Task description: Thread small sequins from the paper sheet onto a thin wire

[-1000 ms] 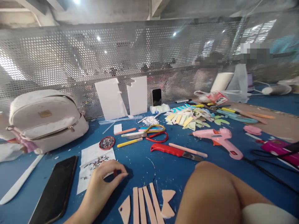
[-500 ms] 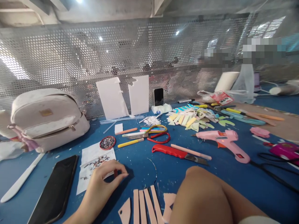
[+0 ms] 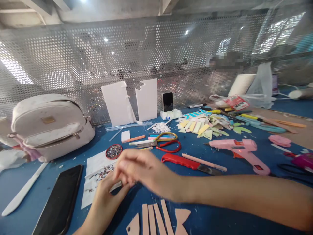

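- Blue across the whole desk (image 3: 190, 148); starting far left, finding a pale backpack (image 3: 49, 127) slumping by the mesh screen (image 3: 73, 65) and a black phone (image 3: 58, 199) lying flat nearer in.
- Moving right, meeting a white paper sheet (image 3: 95, 162) carrying loose sequins (image 3: 102, 172), with a round dish (image 3: 113, 151) of more sequins sitting just beyond it.
- Reaching the left grip (image 3: 105, 199), resting fingertips at the sheet's right edge; being covered there, so impossible to tell whether closing on anything.
- Lying across it, blurred: the right grip (image 3: 143, 169), fingers curling, touching or nearly touching the left fingertips; likewise impossible to tell whether pinching a piece.
- Judging this as fine picking: probably going best by keeping both grips low over the sheet, pinching lightly, avoiding sweeping sequins onto the desk.
- Placing the sequins just left of both grips, partly under them, the dish near behind.
- Continuing right, passing pink foam strips (image 3: 153, 218), a red cutter (image 3: 181, 160), and a pink glue gun (image 3: 239, 151) lying well apart.
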A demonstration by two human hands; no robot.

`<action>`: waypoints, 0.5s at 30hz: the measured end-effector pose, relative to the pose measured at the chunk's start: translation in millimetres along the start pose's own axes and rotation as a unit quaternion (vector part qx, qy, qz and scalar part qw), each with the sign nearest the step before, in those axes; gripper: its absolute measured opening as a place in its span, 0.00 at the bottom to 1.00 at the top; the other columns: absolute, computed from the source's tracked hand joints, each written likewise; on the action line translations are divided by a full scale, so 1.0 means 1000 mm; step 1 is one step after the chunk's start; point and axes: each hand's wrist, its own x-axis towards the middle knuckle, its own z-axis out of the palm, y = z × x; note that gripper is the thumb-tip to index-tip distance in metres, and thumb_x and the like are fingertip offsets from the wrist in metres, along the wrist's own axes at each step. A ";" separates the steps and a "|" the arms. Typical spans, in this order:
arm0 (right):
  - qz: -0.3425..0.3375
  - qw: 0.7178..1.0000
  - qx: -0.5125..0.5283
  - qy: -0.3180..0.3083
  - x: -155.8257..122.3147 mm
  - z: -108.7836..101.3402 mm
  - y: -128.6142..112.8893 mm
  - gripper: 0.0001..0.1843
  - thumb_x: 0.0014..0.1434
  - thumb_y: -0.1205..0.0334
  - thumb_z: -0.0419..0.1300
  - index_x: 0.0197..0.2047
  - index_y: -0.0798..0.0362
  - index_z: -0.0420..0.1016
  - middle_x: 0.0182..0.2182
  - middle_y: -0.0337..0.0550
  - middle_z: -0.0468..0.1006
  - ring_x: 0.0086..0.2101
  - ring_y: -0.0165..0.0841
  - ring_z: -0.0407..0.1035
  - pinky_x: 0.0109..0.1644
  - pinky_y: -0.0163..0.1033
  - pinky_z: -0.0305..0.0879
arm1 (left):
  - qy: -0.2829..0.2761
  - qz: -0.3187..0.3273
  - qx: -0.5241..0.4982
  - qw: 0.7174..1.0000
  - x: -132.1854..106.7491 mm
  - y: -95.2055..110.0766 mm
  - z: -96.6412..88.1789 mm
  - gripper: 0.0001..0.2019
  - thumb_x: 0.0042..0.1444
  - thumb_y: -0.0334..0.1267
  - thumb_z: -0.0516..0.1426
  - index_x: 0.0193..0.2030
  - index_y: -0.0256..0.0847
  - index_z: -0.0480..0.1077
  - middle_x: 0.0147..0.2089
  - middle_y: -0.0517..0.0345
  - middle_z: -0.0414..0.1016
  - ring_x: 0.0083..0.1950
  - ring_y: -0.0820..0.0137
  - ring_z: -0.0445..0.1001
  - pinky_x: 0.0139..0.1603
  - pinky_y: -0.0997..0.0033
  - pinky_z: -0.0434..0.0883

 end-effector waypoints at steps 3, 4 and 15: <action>0.077 0.992 -0.038 0.093 -0.013 -0.025 0.012 0.10 0.66 0.58 0.58 0.35 0.55 0.69 0.30 0.37 0.70 0.26 0.24 0.64 0.26 0.29 0.63 | -0.040 0.080 -0.054 0.995 0.003 0.001 -0.004 0.07 0.60 0.34 0.58 0.32 0.44 0.75 0.34 0.59 0.79 0.37 0.64 0.77 0.42 0.66 0.72; 0.115 0.989 -0.045 0.078 -0.017 -0.031 0.016 0.10 0.63 0.57 0.61 0.37 0.55 0.69 0.30 0.37 0.70 0.26 0.25 0.65 0.26 0.28 0.63 | -0.043 0.103 -0.063 0.992 0.005 0.002 -0.006 0.06 0.62 0.33 0.58 0.33 0.44 0.74 0.35 0.59 0.79 0.37 0.65 0.76 0.42 0.66 0.71; 0.180 0.982 0.013 0.061 -0.027 -0.037 0.026 0.14 0.55 0.55 0.68 0.33 0.57 0.72 0.27 0.40 0.76 0.26 0.26 0.70 0.25 0.28 0.63 | -0.001 0.219 0.021 0.975 0.025 0.024 -0.024 0.07 0.62 0.29 0.58 0.36 0.45 0.71 0.35 0.63 0.77 0.34 0.67 0.71 0.42 0.66 0.61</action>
